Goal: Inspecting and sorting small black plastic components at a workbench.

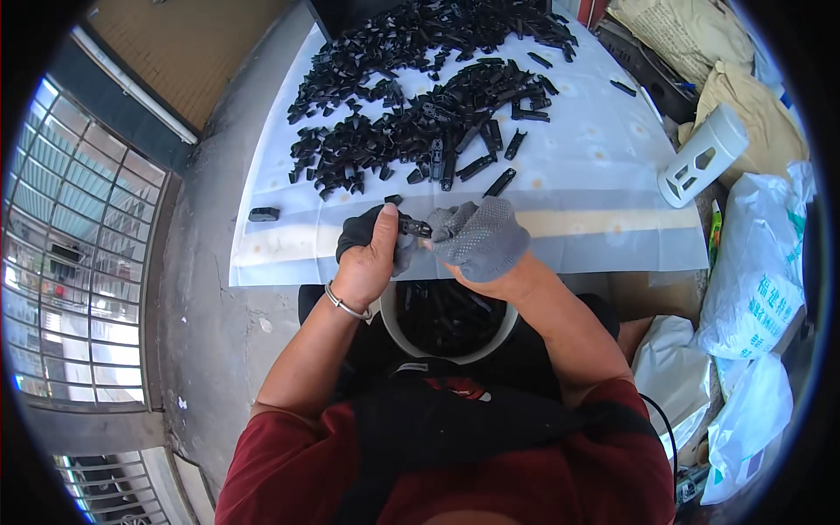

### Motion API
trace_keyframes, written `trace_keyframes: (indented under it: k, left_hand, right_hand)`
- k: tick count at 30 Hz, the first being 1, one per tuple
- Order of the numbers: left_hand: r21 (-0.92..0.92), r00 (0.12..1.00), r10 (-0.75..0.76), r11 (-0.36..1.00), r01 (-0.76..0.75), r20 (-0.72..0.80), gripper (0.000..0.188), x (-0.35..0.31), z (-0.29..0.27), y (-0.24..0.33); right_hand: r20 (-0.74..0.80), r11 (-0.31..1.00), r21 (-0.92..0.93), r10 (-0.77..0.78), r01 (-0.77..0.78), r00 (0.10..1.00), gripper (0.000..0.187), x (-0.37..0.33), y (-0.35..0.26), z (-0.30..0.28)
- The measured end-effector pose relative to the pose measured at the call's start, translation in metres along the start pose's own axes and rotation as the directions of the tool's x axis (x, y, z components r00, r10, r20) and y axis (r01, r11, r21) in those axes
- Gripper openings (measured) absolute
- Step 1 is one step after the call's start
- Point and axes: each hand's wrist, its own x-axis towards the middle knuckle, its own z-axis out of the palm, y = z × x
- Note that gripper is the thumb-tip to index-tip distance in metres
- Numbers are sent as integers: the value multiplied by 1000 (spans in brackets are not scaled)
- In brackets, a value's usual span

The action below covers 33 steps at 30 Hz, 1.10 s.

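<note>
"Dark-red cloth shirt [289, 459] nearest the lens, with black cloth [464, 429] across its front. Then bare forearms [302, 372], reaching forward."

"And at the end of them?"

"On one side, left hand [366, 243] in a black-and-grey fabric glove, thumb bare, closed around a narrow black plastic part with small cut-outs [415, 227]. On that wrist, a silver-coloured metal bracelet [348, 306]."

"And on the other?"

"Right hand [486, 241] in a grey knitted glove with dotted grip, fingers curled in at the right end of the same part (too hidden by the knuckles to tell whether pinching or just touching)."

"Where, exactly, with that part?"

"Between both hands, above the near edge of a table covered in spotted white cloth [612, 179]. Below, a round white bucket [390, 325] with more black plastic inside."

"Farther out?"

"Heaped across the cloth, many loose black plastic pieces [350, 157], longer ones mostly toward the right. Well apart at the left, one short black plastic block [263, 213]. Standing tilted at the right edge, a white plastic cylinder with cut-out openings [735, 131]."
</note>
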Motion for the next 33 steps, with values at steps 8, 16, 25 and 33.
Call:
trace_keyframes:
  k: [8,16,25,33]
  left_hand:
    - [430,912,410,823,-370,1,32,-3,17,3]
    - [760,939,204,551,-345,278,36,16,-22,5]
    - [892,914,294,272,-362,281,18,59,-5,-29]
    - [-22,992,-112,993,113,65,12,39,-10,-11]
  right_hand:
    - [-48,999,-10,-47,47,998,13,-1,-7,18]
    - [354,948,76,264,-309,897,34,4,22,-24]
    - [-30,945,-218,243,-244,970,22,-10,60,10]
    - [-19,984,74,165,-163,986,19,0,26,-10]
